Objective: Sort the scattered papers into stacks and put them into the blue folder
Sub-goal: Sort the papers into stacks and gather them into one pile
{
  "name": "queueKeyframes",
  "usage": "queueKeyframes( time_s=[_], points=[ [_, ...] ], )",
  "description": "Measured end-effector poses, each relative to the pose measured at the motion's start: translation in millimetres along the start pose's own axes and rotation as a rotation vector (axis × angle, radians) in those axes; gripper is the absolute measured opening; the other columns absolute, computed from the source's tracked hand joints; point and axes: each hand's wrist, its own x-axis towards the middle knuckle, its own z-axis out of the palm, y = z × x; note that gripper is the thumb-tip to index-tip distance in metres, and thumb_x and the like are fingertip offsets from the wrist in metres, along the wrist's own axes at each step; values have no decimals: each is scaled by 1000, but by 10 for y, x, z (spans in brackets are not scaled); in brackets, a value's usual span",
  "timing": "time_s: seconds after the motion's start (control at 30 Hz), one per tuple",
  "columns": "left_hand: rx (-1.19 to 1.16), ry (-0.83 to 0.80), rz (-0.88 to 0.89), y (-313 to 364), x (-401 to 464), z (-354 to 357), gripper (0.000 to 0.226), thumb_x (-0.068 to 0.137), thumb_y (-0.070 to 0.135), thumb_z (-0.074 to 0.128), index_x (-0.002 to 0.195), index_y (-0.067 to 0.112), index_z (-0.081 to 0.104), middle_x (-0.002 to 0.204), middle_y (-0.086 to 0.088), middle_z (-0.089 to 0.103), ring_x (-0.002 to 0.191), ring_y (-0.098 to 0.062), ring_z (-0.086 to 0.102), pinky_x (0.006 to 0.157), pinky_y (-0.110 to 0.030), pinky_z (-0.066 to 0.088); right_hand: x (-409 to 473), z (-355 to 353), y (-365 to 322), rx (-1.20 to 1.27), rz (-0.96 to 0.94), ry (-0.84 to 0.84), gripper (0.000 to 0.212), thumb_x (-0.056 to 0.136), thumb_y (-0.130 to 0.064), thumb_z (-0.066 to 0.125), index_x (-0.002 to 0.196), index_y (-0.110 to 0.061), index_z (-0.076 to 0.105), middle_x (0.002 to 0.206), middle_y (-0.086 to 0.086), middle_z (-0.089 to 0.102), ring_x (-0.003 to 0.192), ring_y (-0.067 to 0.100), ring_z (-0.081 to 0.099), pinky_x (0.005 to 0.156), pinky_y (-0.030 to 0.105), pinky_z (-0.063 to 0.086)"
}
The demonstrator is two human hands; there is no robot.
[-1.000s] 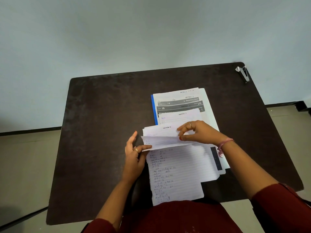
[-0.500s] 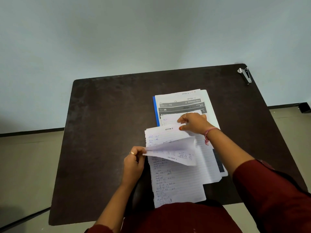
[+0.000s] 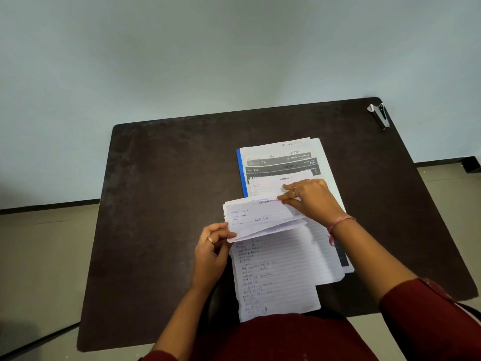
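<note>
Both hands lift thin lined sheets off the pile at table centre

The left hand (image 3: 212,252) pinches the lifted white lined paper sheets (image 3: 256,218) at their 7 o'clock corner; the right hand (image 3: 308,198) pinches their top edge at 1 o'clock. The blue folder (image 3: 241,173) lies under printed pages at 12 o'clock. Sheets look light, floppy, easily creased: best held by opposite edges

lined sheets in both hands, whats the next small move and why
Probably lay the lifted lined sheets flat and square them. The left hand pinches their near corner, the right hand their far edge, and they sit skewed over the papers on the blue folder.
</note>
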Motion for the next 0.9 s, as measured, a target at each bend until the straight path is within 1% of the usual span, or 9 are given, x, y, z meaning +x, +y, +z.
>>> queueKeyframes(
  time_s=[0.1,0.23,0.3,0.4,0.5,0.6,0.73,0.8,0.9],
  points=[
    [-36,-23,-11,-33,7,-10,34,82,-6,68,82,27,70,129,7,49,120,2,51,94,-12,45,-90,-26,26,75,-33,-33,17,83,-33,73,99,-34,75,124,-3,65,111,18,62,91,41,49],
    [-56,-64,-70,-22,4,-37,25,81,0,70,87,24,74,137,11,46,124,6,46,98,-12,43,-156,-251,20,620,73,-456,18,82,-14,74,95,-26,76,107,-3,73,100,7,66,92,22,49],
    [-84,-47,-82,3,-3,-27,26,82,-4,68,88,21,73,125,7,58,115,0,56,95,-20,49,-153,-333,15,789,94,-611,16,85,-9,69,99,-15,76,101,-2,74,98,11,68,91,20,50],
    [-99,-42,-86,12,-30,-21,25,83,-7,66,90,16,73,98,3,70,95,-8,66,87,-30,55,-52,-316,-16,923,175,-503,14,91,-7,61,92,-11,74,103,0,74,99,11,68,91,21,51],
    [-114,-36,-102,27,-46,-25,25,84,-8,65,89,16,70,93,5,71,92,-10,68,84,-25,55,156,-178,-2,627,215,-279,20,89,-20,66,109,-20,69,116,-5,67,101,9,63,94,24,49],
    [-231,-22,-214,106,-38,-4,18,84,-3,67,91,11,59,91,-1,71,90,-13,69,81,-24,55,325,-64,3,356,192,-308,37,86,-24,71,121,-19,64,125,0,63,109,18,59,97,32,47],
    [-208,-43,-171,98,-25,-11,24,85,-3,65,104,11,60,97,-1,70,93,-10,68,83,-22,55,422,-34,-38,151,148,-322,27,84,-30,72,110,-23,69,105,-4,71,99,15,61,96,38,39],
    [-95,-49,-57,43,-20,-34,18,85,-3,66,99,9,68,97,-1,69,92,-10,67,81,-26,56,424,-36,-51,119,139,-286,19,84,-29,72,102,-25,70,94,-6,72,94,14,61,94,36,33],
    [-24,-34,38,-26,-25,-46,16,84,-2,67,93,11,71,96,-3,65,91,-12,64,79,-30,56,370,-24,-58,124,112,-231,14,87,-26,68,101,-25,71,91,-8,73,92,11,62,94,34,30]
  ],
)
